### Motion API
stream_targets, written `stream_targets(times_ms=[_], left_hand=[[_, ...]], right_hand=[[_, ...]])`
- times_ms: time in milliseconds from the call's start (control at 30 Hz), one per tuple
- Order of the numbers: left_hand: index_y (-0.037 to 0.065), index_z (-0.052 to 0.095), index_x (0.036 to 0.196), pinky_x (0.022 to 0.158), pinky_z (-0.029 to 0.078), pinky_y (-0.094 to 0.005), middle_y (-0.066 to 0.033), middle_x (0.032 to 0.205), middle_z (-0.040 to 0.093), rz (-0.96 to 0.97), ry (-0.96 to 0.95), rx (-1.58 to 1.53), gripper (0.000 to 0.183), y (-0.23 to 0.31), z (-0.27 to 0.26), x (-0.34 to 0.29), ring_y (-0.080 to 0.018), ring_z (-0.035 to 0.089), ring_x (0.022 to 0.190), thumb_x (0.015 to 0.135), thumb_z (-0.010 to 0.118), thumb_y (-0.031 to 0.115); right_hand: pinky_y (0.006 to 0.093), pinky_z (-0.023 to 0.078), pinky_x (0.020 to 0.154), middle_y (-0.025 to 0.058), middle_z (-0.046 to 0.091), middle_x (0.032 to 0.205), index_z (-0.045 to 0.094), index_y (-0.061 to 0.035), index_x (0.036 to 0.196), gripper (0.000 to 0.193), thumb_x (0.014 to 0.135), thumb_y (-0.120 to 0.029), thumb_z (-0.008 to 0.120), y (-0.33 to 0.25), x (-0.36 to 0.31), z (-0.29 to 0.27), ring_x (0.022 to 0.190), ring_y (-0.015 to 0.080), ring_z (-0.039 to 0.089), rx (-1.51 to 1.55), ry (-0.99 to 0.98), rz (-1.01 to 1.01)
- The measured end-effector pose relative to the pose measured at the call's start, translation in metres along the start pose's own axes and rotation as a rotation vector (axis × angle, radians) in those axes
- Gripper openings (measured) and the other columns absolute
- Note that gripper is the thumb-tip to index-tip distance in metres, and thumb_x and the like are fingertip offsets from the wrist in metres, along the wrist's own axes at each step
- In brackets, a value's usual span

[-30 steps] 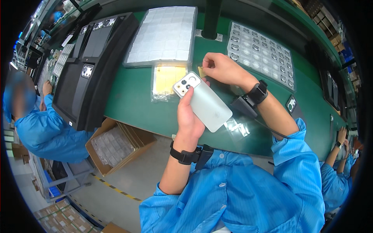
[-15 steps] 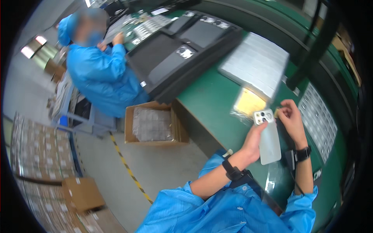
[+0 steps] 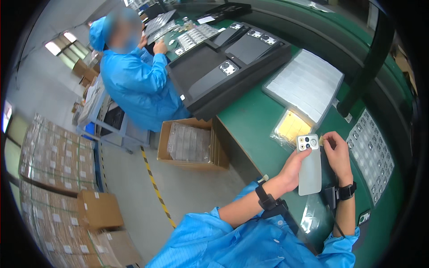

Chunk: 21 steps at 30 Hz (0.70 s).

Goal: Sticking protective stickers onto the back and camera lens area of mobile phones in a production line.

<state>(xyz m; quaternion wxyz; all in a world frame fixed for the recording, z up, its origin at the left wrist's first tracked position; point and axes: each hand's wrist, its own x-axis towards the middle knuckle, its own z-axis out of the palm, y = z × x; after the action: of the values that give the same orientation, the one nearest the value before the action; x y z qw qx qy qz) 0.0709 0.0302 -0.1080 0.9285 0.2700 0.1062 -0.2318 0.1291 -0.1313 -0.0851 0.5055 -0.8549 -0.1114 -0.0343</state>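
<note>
A pale grey phone back cover (image 3: pixel 310 176) with a camera block at its top is gripped along its left edge by my left hand (image 3: pixel 290 173). The thumb of that hand lies just below the lenses. Beside the camera block, my right hand (image 3: pixel 338 156) has its fingers curled in a pinch, with a small yellowish piece (image 3: pixel 321 140) at the fingertips. Behind the cover lies a stack of yellow sheets (image 3: pixel 292 126) in a clear bag. A tray of round lens parts (image 3: pixel 372 156) rests right of my right hand.
A white segmented tray (image 3: pixel 308 80) lies on the green table (image 3: pixel 243 129). Left of it stands a black tray (image 3: pixel 201 60) holding dark panels. An open carton (image 3: pixel 163 138) stands on the floor. Across the table corner, a person in blue (image 3: pixel 134 85) handles parts. Stacked cartons (image 3: pixel 58 161) stand far left.
The view has shifted, so the surroundings sit farther right and slightly lower. My left hand keeps its grip on the cover, and my right hand stays pinched beside the camera block.
</note>
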Motion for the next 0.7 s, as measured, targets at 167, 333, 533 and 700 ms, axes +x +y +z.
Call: stream_targets(times_ms=[167, 333, 533, 700], left_hand=[[0.007, 0.056, 0.125, 0.083, 0.054, -0.0349, -0.0055, 0.108, 0.065, 0.007, -0.005, 0.008, 0.035, -0.002, -0.003, -0.001, -0.0180, 0.065, 0.095, 0.098, 0.050, 0.029], [0.008, 0.057, 0.121, 0.081, 0.055, -0.0354, -0.0059, 0.108, 0.065, 0.019, -0.071, 0.017, 0.033, -0.004, -0.006, -0.005, -0.0186, 0.066, 0.094, 0.096, 0.053, 0.029], [0.006, 0.055, 0.128, 0.088, 0.053, -0.0384, -0.0097, 0.113, 0.065, -0.015, -0.153, 0.021, 0.040, -0.002, 0.001, -0.006, -0.0220, 0.065, 0.099, 0.096, 0.054, 0.030], [-0.001, 0.049, 0.133, 0.093, 0.052, -0.0434, -0.0175, 0.123, 0.062, 0.067, -0.263, 0.229, 0.045, 0.020, 0.028, -0.022, -0.0326, 0.062, 0.111, 0.097, 0.053, 0.026]], right_hand=[[0.0274, 0.047, 0.068, 0.0066, 0.061, 0.083, 0.058, 0.0025, 0.092, 0.008, 0.089, -0.004, 0.059, -0.005, -0.002, -0.005, 0.072, 0.0123, 0.056, -0.103, -0.051, -0.023], [0.0272, 0.047, 0.075, 0.0061, 0.064, 0.091, 0.057, 0.0008, 0.090, 0.009, 0.088, -0.007, 0.060, -0.011, -0.002, -0.014, 0.081, 0.0117, 0.058, 0.047, -0.128, 0.008], [0.0227, 0.046, 0.082, -0.0001, 0.063, 0.094, 0.059, -0.0027, 0.095, 0.005, 0.091, -0.006, 0.059, -0.022, -0.007, -0.057, 0.089, 0.0070, 0.058, 0.356, 0.026, -0.032], [0.0230, 0.046, 0.081, -0.0007, 0.063, 0.093, 0.061, -0.0027, 0.096, 0.008, 0.091, -0.009, 0.061, -0.068, -0.036, -0.095, 0.088, 0.0070, 0.058, 0.309, 0.107, -0.168]])
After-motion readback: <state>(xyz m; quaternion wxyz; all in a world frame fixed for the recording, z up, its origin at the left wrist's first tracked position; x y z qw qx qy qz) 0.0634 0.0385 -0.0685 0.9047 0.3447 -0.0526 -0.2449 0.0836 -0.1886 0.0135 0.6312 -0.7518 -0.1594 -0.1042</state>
